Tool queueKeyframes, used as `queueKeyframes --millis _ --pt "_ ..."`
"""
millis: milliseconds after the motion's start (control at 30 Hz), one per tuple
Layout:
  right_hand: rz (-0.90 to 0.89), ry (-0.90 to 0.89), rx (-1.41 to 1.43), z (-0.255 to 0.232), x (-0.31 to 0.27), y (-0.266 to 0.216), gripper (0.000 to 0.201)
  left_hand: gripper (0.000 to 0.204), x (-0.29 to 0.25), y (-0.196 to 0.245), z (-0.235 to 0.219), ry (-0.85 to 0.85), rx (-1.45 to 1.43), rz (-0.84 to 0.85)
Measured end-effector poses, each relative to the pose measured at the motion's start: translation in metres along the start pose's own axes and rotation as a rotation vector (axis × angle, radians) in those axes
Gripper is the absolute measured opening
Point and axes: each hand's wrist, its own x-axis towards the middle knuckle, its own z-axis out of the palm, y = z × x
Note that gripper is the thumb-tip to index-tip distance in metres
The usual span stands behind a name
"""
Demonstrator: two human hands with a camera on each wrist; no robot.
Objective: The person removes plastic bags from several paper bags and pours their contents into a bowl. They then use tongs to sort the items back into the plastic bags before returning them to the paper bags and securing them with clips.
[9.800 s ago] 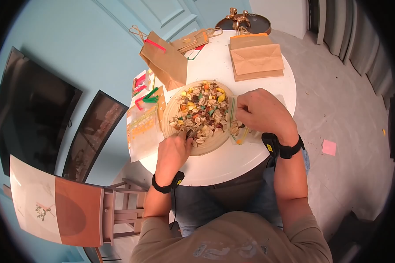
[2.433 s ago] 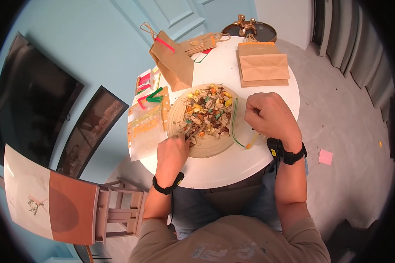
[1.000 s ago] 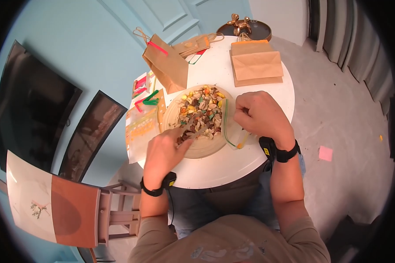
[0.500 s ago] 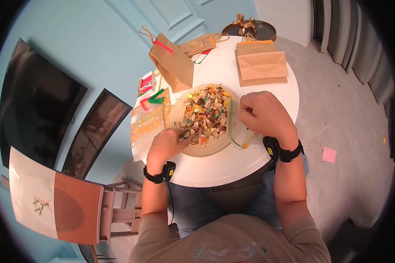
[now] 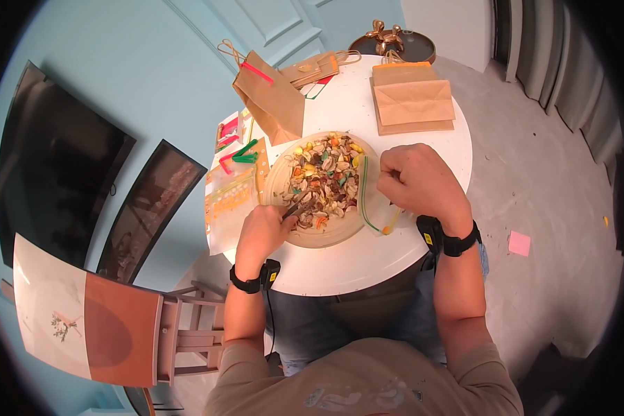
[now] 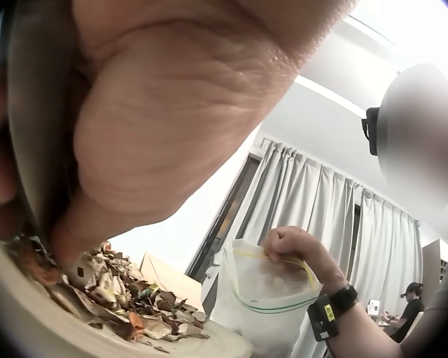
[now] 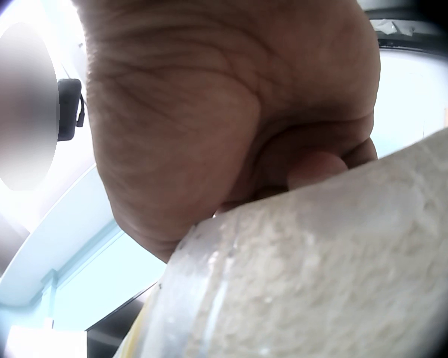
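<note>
In the head view, a round pale wooden tray [image 5: 276, 182] carries a heap of dried potpourri [image 5: 329, 177], with petals in brown, cream, yellow, orange and green. My left hand [image 5: 260, 230] is at the tray's near left edge, gripping brownish tongs [image 5: 297, 206] whose tips reach into the heap. The left wrist view shows the tongs' flat arm [image 6: 37, 104] between thumb and fingers. With curled fingers, my right hand [image 5: 423, 179] holds the rim of a translucent zip bag [image 5: 376, 206]. Its mouth, edged green and yellow, gapes toward the tray. The right palm hides its far rim.
Paper bags stand at the table's back left [image 5: 274, 104] and back right [image 5: 414, 104]. At the left lie a flat zip bag [image 5: 232, 215] and green twist strips [image 5: 245, 154]. The white table's front edge [image 5: 340, 288] curves before the person's lap.
A second ago the left hand was spread wider, with the tongs' arms apart; now they are closer together in the petals. The right hand keeps its hold on the bag.
</note>
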Motion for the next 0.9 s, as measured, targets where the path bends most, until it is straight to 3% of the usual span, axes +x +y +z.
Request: queueKeyframes --millis 433,767,900 --pt "-0.002 -0.003 0.004 -0.001 0.000 0.001 0.016 0.022 -0.009 -0.002 -0.013 0.054 0.004 0.062" --pt "-0.023 0.010 -0.003 0.004 0.000 0.003 0.017 0.022 -0.023 0.056 -0.044 0.133 -0.114 0.204" --pt "-0.016 0.003 -0.009 0.001 0.001 0.003 0.017 0.023 -0.025 0.081 -0.051 0.105 -0.116 0.350"
